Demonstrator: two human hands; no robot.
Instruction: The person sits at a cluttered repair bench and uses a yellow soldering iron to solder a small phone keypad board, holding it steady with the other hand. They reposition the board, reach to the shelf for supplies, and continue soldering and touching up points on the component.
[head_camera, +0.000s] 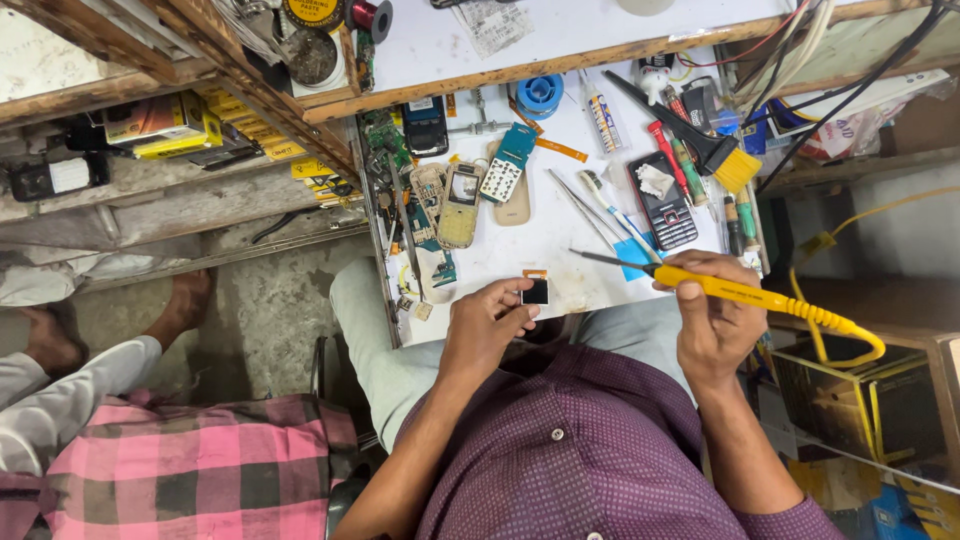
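At the far left, a second person in a pink checked garment sits beside the worker, bare feet on the concrete floor. Above, a wooden shelf carries yellow boxes.

The white workbench begins right of that. Along its left edge lie green circuit boards and loose phone parts. A gold phone body lies face up, with a teal keypad module just beside it to the right.

The left hand rests at the near edge of the bench. Thumb and forefinger pinch a small square display module with a short orange flex tail; the grip is narrow and closed on the part. The module sits just above the bench surface, near the worker's lap.

Further right lie tweezers, a toothbrush, a blue solder spool and a black keypad phone. A yellow-bristled brush lies toward the back.

The right hand is wrapped fully around a yellow soldering iron. The iron's metal tip points left, toward the display module but apart from it. Its yellow cord loops off to the right.
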